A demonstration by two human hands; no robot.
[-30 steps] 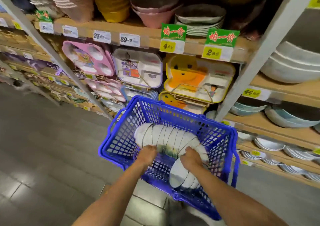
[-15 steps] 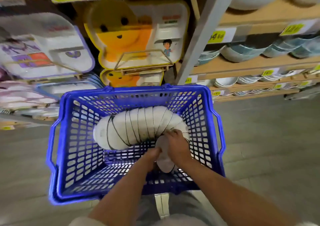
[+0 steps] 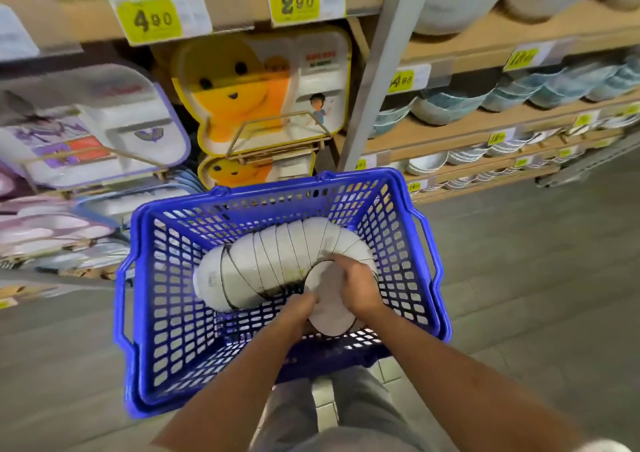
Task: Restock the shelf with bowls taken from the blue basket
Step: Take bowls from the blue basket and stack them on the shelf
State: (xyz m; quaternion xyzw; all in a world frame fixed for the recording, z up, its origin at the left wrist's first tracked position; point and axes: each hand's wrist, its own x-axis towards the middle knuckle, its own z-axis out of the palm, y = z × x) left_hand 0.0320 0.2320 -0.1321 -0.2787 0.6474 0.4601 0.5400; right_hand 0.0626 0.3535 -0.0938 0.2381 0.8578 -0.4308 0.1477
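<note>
A blue basket [image 3: 152, 299] sits low in front of me. Inside it lies a curved row of nested white bowls with dark rims [image 3: 263, 261], on their sides. Both hands reach in at the row's near end. My right hand [image 3: 356, 287] grips the end bowl [image 3: 329, 309] from above and the right. My left hand [image 3: 298, 308] holds that same bowl at its left rim, fingers curled. The shelf with stacked bowls [image 3: 450, 105] runs along the right behind the basket.
A grey metal upright [image 3: 377, 71] splits the shelving. Left of it stand children's divided trays, one yellow with a bear face [image 3: 256, 88], one white and purple [image 3: 100, 129]. Yellow price tags [image 3: 152, 19] line the shelf edges. Grey floor lies to both sides.
The view has swung down and closer to the basket. My left hand moved right from the row's middle to the end bowl, joining my right hand there.
</note>
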